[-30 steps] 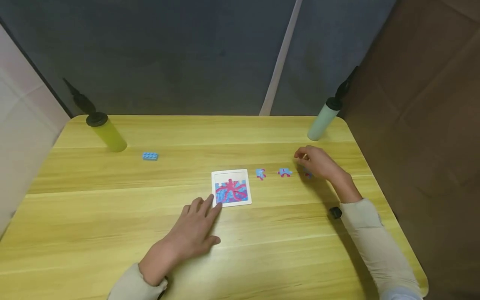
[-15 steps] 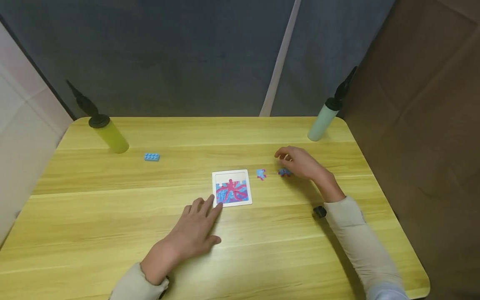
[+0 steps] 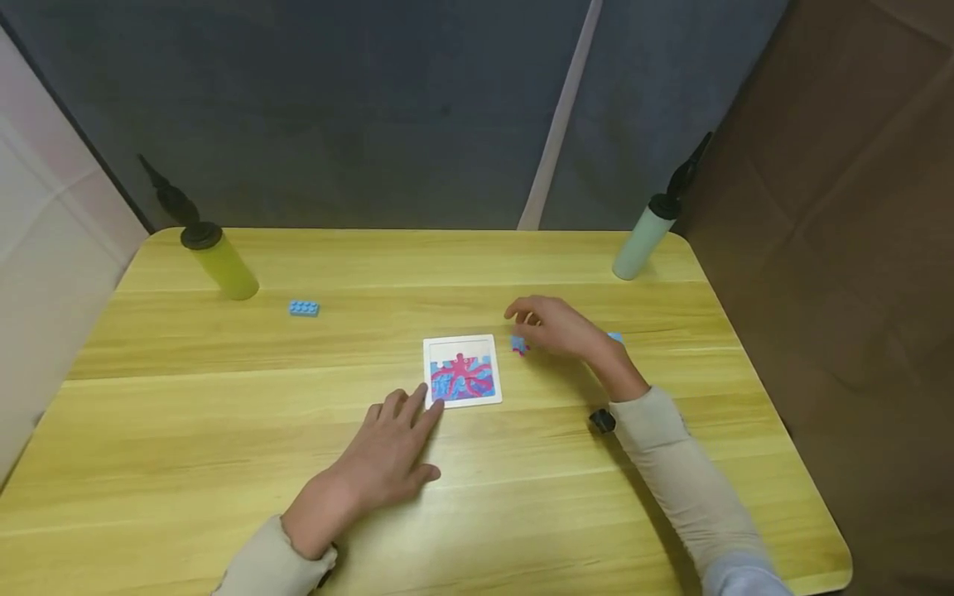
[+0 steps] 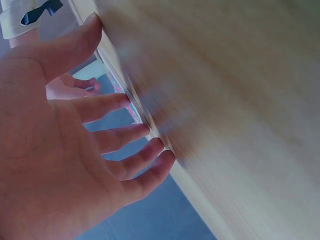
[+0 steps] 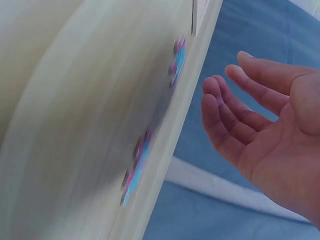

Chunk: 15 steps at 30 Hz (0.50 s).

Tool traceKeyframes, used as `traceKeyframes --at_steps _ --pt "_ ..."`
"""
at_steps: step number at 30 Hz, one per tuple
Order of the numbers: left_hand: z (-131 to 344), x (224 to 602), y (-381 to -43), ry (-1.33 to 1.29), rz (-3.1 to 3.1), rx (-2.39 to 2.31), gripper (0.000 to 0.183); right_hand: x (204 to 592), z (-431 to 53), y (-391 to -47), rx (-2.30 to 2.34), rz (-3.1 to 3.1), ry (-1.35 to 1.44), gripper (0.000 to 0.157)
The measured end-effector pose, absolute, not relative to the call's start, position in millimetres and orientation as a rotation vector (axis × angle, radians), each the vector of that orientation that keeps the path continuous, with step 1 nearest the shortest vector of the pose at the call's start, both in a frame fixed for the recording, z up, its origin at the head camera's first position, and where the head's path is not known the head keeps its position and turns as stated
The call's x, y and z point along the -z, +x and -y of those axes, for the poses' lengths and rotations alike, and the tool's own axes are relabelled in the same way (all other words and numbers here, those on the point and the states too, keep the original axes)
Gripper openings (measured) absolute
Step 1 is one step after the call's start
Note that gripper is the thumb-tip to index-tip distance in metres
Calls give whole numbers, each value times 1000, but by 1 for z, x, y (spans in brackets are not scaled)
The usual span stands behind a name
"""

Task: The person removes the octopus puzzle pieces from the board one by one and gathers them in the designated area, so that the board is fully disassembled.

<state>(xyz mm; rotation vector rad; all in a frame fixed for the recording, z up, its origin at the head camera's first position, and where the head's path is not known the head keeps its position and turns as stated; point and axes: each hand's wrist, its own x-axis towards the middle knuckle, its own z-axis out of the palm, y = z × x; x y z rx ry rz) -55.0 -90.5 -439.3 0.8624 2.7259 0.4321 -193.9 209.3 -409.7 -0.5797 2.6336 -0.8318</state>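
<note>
A square white puzzle tray [image 3: 464, 404] lies mid-table, its lower part filled with a pink octopus picture and its upper strip bare. My left hand [image 3: 382, 458] lies palm down with fingers spread, fingertips at the tray's lower left corner; the left wrist view shows those fingers [image 4: 120, 140] nearly straight. My right hand [image 3: 559, 327] hangs over the table right of the tray, fingers loosely curled around nothing. Just below its fingertips is a blue and pink puzzle piece [image 3: 518, 343]. Another piece [image 3: 614, 337] peeks out beyond the wrist. The right wrist view shows a piece [image 5: 136, 170] flat on the wood.
A blue toy brick [image 3: 304, 308] sits left of the tray. At the back left stands a yellow-green hand pump [image 3: 227, 269] with a black top, and at the back right a pale green one [image 3: 641, 244]. Dark cloth [image 3: 335, 116] hangs behind the table.
My right hand has swept left above the row of pieces, from the far right one to the one nearest the tray. The left hand stays at the tray's corner.
</note>
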Motion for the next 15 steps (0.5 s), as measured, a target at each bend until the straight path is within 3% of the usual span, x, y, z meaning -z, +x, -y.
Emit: traceKeyframes --at_steps 15 --pt "89 437 -57 846 -2712 -422 83 416 -151 -184 745 -2581 -701 30"
